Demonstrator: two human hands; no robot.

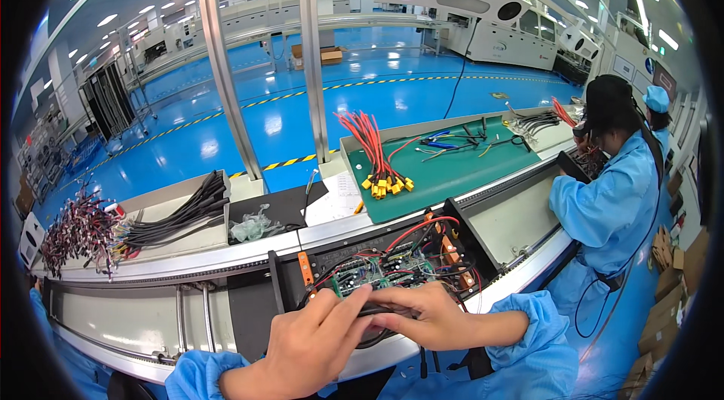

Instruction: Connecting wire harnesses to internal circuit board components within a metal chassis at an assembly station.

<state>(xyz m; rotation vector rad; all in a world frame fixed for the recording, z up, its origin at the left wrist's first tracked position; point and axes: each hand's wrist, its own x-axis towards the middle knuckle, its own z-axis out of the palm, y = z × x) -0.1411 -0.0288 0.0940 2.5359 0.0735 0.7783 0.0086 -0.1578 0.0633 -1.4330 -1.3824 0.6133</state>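
Both hands meet at the near side of a black tray [283,283] that holds green circuit boards [388,270] with wires around them. My left hand [320,328] has its fingers closed over a bundle of black cables [391,311], its fingertips close to the right hand's. From the other side my right hand [431,315] pinches the same black cables. The fingers hide part of the bundle and the near edge of the boards. Orange brackets [305,270] stand at the tray's sides, and a thick red wire [418,228] arches over its far right part.
Beyond the conveyor rail [332,232], red wires with yellow connectors [385,181] and blue-handled pliers [445,145] lie on a green mat [407,204]. Wire harnesses [83,238] and black cables [185,215] pile up at left. A co-worker [611,181] works at right.
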